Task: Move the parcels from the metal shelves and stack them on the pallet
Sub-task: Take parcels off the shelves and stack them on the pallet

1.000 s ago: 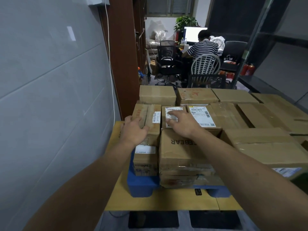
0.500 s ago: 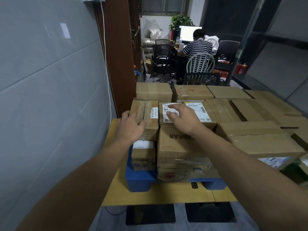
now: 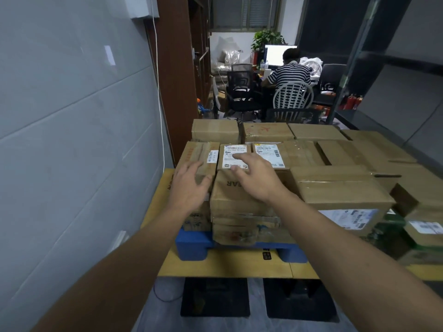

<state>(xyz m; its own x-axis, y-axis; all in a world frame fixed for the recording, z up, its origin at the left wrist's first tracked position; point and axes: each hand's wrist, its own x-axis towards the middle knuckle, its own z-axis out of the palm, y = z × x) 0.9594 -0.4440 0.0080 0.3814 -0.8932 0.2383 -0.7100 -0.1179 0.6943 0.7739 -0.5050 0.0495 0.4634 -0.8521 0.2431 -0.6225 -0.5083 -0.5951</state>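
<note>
Evidently the placing step is wrapping up: both hands are hovering over parcels sitting on the blue pallet [image 3: 191, 245]. The left hand [image 3: 188, 188], fingers spread apart, is lying against the narrow parcel [image 3: 195, 153] at nine o'clock of the stack's near corner; whether it is pressing, I cannot tell. The right hand [image 3: 257, 180], likewise splayed and gripping nothing, is reaching over the white-labelled parcel [image 3: 231, 152], just at twelve o'clock from its fingertips. The pallet is carrying cartons packed edge to edge, at least two layers deep at its near face. The next move, I judge, is calling for nudging these two flush, then fetching another parcel.
</note>
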